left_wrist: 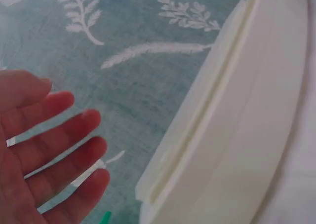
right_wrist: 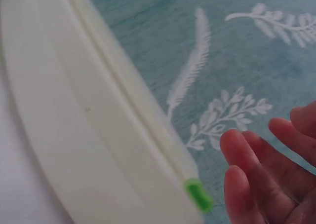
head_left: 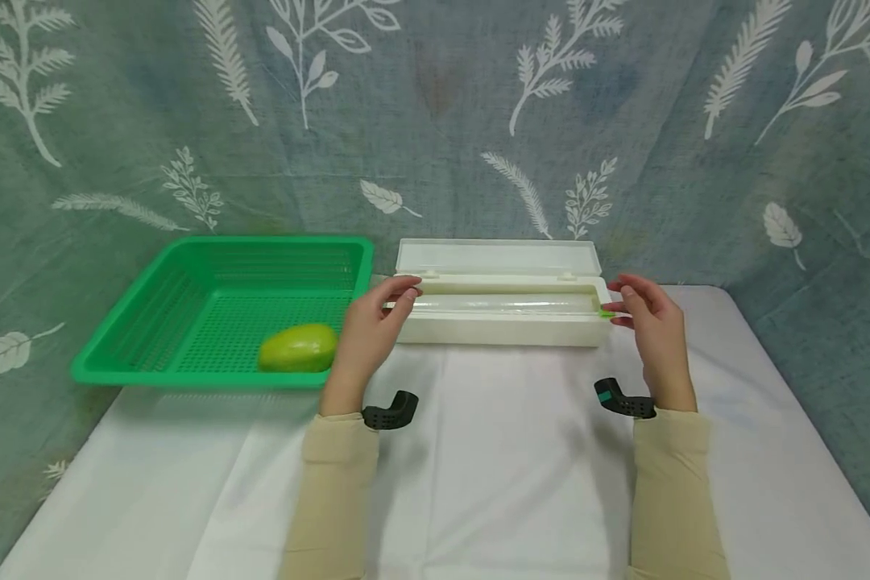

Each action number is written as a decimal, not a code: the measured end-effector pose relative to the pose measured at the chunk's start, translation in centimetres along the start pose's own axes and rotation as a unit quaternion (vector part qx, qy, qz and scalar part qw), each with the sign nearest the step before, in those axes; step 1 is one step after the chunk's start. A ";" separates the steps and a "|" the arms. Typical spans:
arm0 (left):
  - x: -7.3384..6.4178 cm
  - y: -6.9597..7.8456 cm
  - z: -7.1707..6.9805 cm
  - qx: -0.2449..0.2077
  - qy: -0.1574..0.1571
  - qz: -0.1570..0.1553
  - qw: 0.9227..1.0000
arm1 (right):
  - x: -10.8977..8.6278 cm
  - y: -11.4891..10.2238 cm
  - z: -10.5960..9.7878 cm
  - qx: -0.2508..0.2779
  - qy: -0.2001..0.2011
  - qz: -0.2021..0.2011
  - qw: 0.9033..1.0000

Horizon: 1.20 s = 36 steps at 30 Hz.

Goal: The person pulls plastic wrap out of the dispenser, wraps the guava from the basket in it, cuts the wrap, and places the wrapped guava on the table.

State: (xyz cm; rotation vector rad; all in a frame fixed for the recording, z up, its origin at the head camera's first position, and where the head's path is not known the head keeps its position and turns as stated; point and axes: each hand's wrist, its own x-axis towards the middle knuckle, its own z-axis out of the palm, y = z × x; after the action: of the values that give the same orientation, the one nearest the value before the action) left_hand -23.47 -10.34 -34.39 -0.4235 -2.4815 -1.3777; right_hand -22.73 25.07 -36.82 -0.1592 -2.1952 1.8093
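Note:
A long white cling film dispenser box (head_left: pixel 500 330) stands on the table with its lid (head_left: pixel 499 256) tipped back. Inside it lies a roll of clear film (head_left: pixel 507 304). My left hand (head_left: pixel 370 326) is at the box's left end, fingers loosely bent; in the left wrist view those fingers (left_wrist: pixel 64 140) are spread, with nothing between them. At the opposite end is my right hand (head_left: pixel 654 334), its fingertips close to a small green slider (right_wrist: pixel 199 194) on the box's edge. The right wrist view shows that hand's relaxed fingers (right_wrist: pixel 261 177) beside the box, holding nothing.
To the left stands a green plastic basket (head_left: pixel 188 379) with a yellow-green mango-like fruit (head_left: pixel 299 348) in its near right corner. A white cloth covers the table (head_left: pixel 507 467). Behind hangs a blue-green curtain (head_left: pixel 435 105) with white leaf prints.

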 end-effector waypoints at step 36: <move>1.0 -4.2 5.0 0.242 0.066 -0.022 0.968 | 0.1 1.0 3.4 -0.405 -0.038 -0.023 0.913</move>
State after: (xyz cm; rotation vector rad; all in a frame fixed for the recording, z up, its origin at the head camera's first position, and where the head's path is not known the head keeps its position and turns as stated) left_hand -26.44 -8.05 -39.86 -0.1630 -2.6060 -0.7376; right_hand -23.90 22.05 -38.39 -0.2014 -2.8371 0.7807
